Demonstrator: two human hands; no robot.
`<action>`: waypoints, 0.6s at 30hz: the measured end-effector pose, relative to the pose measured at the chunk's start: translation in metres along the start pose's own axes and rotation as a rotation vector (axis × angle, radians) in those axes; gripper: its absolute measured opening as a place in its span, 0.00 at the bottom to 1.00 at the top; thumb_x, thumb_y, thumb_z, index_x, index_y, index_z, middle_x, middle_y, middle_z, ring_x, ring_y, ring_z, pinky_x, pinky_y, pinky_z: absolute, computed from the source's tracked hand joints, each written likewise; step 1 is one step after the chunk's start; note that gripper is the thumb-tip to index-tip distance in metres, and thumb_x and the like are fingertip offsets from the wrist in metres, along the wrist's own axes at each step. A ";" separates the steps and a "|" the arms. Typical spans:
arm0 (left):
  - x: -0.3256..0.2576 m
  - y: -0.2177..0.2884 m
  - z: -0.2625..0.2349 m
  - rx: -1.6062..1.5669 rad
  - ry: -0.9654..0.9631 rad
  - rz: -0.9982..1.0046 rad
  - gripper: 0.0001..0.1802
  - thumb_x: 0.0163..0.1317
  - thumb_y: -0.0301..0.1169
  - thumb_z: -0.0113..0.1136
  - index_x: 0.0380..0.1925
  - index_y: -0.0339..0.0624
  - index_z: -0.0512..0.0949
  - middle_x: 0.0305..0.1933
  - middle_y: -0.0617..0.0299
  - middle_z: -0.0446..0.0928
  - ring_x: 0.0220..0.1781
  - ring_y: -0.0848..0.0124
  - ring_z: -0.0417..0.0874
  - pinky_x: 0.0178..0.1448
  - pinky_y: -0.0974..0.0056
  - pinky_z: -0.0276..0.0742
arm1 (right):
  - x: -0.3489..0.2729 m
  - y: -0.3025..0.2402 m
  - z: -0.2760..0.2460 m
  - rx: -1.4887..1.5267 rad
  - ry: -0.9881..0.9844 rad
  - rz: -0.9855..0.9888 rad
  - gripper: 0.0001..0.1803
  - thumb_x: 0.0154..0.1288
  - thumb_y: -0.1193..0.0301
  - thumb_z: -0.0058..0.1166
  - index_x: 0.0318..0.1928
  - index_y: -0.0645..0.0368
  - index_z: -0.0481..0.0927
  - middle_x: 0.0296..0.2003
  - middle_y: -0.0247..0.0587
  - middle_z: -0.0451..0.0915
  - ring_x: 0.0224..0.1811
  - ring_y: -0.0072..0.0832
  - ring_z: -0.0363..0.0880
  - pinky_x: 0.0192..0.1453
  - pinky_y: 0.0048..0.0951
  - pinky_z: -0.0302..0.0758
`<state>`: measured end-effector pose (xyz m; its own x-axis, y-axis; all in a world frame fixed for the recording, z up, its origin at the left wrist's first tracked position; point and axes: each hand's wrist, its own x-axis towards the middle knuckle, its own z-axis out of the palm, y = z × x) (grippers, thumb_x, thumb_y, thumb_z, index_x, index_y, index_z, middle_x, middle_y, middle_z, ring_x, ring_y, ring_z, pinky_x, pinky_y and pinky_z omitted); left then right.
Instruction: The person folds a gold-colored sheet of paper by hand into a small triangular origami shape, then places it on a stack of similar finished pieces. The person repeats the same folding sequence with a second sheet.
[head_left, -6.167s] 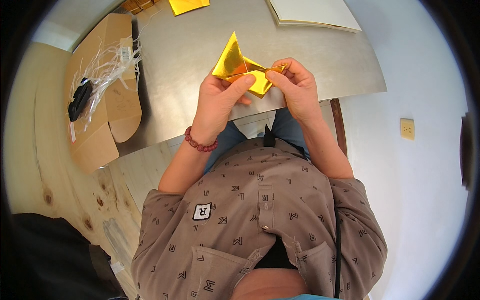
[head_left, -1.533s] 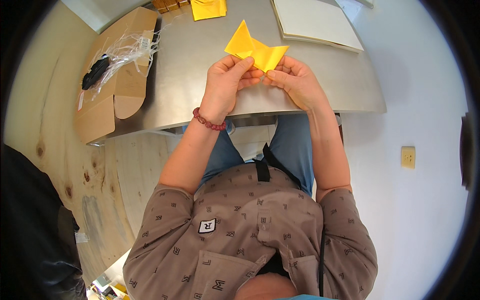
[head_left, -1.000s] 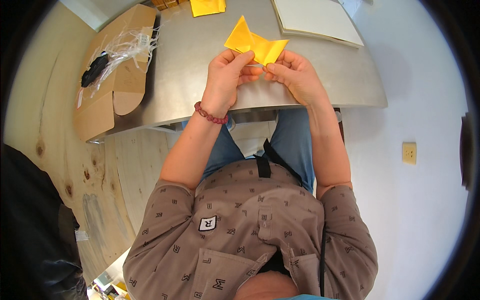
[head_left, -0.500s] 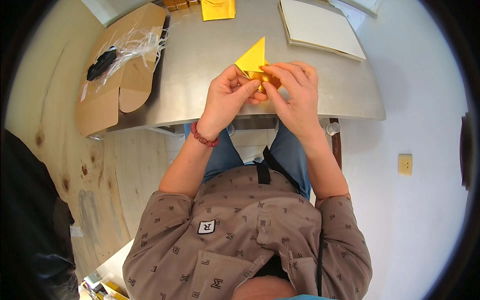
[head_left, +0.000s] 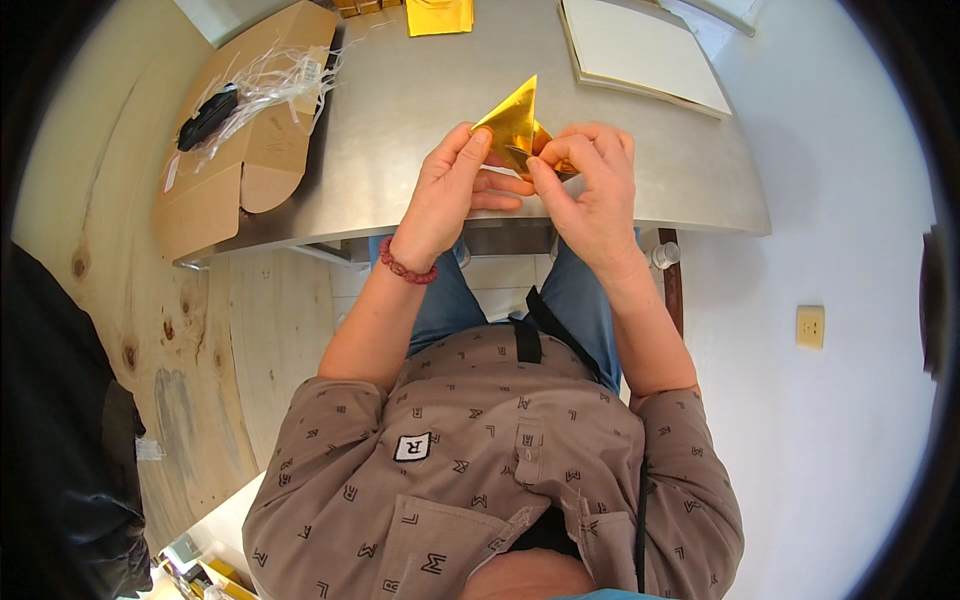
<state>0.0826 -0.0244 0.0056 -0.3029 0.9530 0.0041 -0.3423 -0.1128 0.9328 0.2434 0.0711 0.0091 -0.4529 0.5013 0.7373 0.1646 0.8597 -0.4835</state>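
1 shiny gold sheet [head_left: 513,118] in 2 hands [head_left: 445,190] [head_left: 597,195]

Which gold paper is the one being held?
The folded gold paper pinched by the left hand and right hand, its pointed corner facing away from the person. The other gold paper lies apart, on the metal table at the picture's top.
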 end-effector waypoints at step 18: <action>0.001 -0.002 -0.010 -0.096 -0.069 -0.006 0.19 0.86 0.42 0.41 0.60 0.39 0.73 0.52 0.53 0.82 0.47 0.55 0.93 0.44 0.59 0.94 | 0.001 -0.001 0.004 0.108 0.099 0.129 0.06 0.60 0.78 0.64 0.32 0.57 0.78 0.46 0.43 0.84 0.56 0.43 0.75 0.59 0.41 0.73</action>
<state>0.0745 -0.0261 -0.0001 -0.2395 0.9705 0.0261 -0.4284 -0.1298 0.8942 0.2390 0.0700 0.0084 -0.3446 0.6185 0.7062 0.1184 0.7749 -0.6209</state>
